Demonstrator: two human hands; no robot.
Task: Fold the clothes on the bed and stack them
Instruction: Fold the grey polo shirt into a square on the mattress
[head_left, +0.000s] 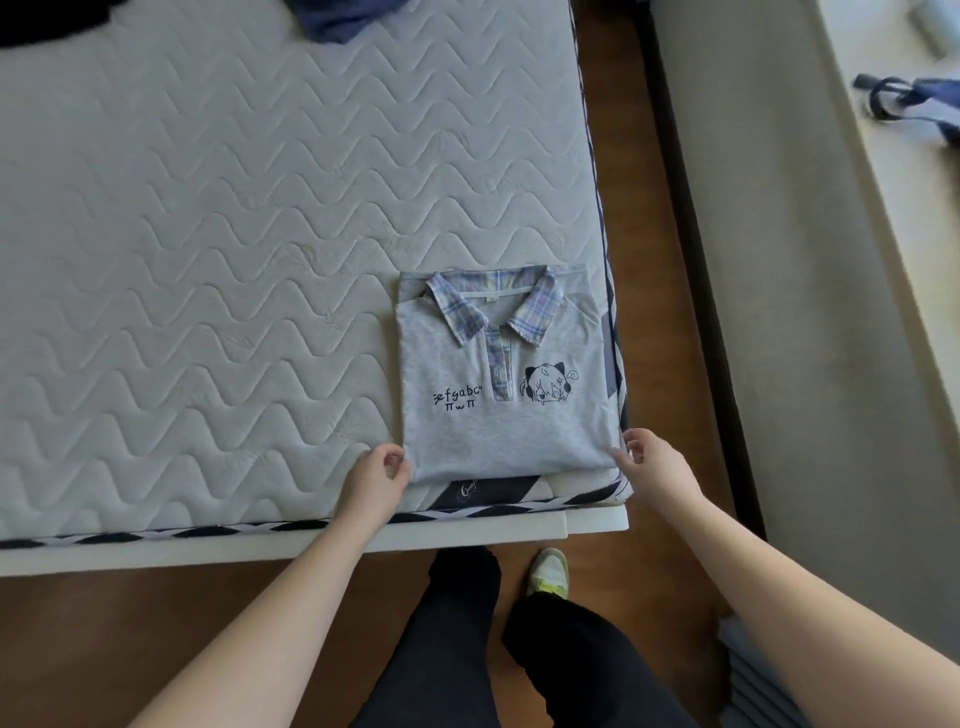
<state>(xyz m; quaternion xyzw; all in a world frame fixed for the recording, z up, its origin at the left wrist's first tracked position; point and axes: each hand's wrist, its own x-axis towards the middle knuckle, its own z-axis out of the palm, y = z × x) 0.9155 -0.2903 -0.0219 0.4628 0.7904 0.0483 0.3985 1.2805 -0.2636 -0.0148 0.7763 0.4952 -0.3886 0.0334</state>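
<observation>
A folded grey polo shirt (501, 384) with a plaid collar lies flat at the near right corner of the bed (208, 218). The left hand (378, 475) pinches its near left corner with curled fingers; the right hand (652, 462) pinches the near right corner likewise. Dark and blue clothes (337, 18) lie at the bed's far edge.

Blue cloth (337, 18) at the far edge, cut off by the top of the picture. Dark cloth (47, 18) in the far left corner, cut off too. Bag (919, 111) at the far right, blurry and cut by the edge. Shirt (498, 374) folded, sleeves tucked out of sight. Tiny collar tag, too small to read.
</observation>
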